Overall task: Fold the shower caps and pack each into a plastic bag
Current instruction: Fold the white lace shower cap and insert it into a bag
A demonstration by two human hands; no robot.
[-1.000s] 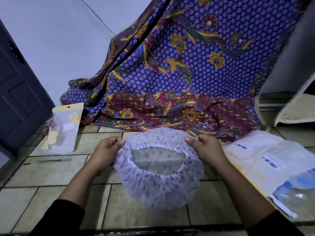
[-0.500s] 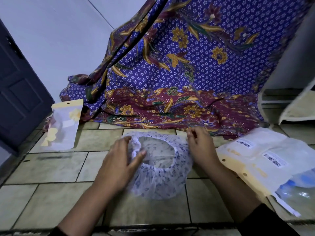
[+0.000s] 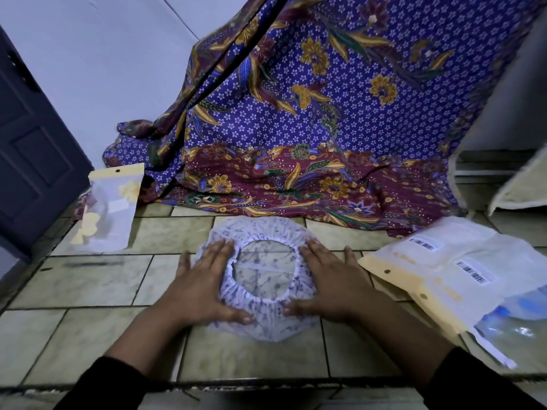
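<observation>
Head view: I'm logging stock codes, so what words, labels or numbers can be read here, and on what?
No text can be read.
Upper barcode sticker on the plastic bags at right: bars show, digits too blurred to read.
Lower barcode sticker, same stack: too blurred to read.
Yellow-topped bag at left: no legible print.

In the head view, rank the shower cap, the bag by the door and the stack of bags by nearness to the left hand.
1. Shower cap, under the left hand, touching.
2. Bag by the door, on the floor to its left.
3. Stack of bags, right, beyond the right hand.
</observation>
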